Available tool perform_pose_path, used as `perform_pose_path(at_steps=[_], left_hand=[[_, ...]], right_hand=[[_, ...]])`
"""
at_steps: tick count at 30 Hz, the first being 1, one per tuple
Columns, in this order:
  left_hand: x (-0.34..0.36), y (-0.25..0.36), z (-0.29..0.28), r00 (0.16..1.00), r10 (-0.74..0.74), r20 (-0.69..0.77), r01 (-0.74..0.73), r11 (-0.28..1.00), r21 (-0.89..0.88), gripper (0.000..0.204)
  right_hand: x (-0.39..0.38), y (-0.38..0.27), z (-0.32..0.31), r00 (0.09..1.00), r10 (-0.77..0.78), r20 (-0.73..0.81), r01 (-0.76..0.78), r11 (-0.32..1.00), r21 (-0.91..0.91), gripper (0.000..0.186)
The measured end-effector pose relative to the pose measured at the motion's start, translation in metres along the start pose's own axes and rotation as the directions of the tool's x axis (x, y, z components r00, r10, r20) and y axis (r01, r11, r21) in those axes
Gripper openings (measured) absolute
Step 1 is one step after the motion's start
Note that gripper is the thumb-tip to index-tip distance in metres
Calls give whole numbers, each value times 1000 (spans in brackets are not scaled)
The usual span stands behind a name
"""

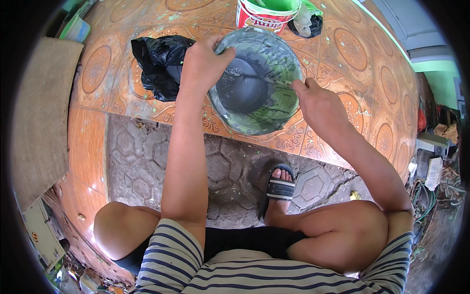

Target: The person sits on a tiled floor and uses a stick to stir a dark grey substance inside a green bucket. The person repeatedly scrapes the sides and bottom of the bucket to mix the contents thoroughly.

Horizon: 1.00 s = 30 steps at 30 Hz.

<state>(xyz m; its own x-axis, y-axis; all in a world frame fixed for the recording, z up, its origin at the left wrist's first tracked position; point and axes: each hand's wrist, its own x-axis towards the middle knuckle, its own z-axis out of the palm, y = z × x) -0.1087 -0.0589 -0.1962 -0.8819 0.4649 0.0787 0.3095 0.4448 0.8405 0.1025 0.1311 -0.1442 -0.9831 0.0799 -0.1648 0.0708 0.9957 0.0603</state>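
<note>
A dark plastic basin, its inner wall smeared with green and grey, is tilted toward me at the front edge of the tiled ledge. Smooth grey paste lies in its bottom. My left hand grips the basin's upper left rim, thumb on the inside. At the right side of the basin my right hand is closed round the end of a thin stick-like tool. The tool reaches across the inside toward the paste; its far end is hard to make out.
A black plastic bag lies left of the basin on the patterned orange tiles. Behind stands a red and white bucket with green inside, beside another small bag. Below the ledge is hexagonal paving, with my sandalled foot on it.
</note>
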Motion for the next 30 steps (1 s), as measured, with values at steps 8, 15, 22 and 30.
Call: perform_pose_path(at_steps=[8, 15, 22, 30], left_hand=[[-1, -3, -3, 1000, -16, 2, 16, 1000, 5, 47], [-3, 1, -1, 1000, -15, 11, 15, 1000, 10, 46], [-4, 5, -3, 1000, -2, -18, 2, 1000, -2, 41], [2, 0, -5, 998, -63, -3, 63, 997, -54, 45]], right_hand=[[-13, -15, -4, 997, -26, 70, 16, 990, 138, 28], [-10, -8, -2, 991, -80, 109, 44, 951, 305, 19], [12, 29, 5, 991, 55, 124, -73, 987, 145, 22], [19, 43, 3, 978, 74, 193, -114, 972, 205, 32]])
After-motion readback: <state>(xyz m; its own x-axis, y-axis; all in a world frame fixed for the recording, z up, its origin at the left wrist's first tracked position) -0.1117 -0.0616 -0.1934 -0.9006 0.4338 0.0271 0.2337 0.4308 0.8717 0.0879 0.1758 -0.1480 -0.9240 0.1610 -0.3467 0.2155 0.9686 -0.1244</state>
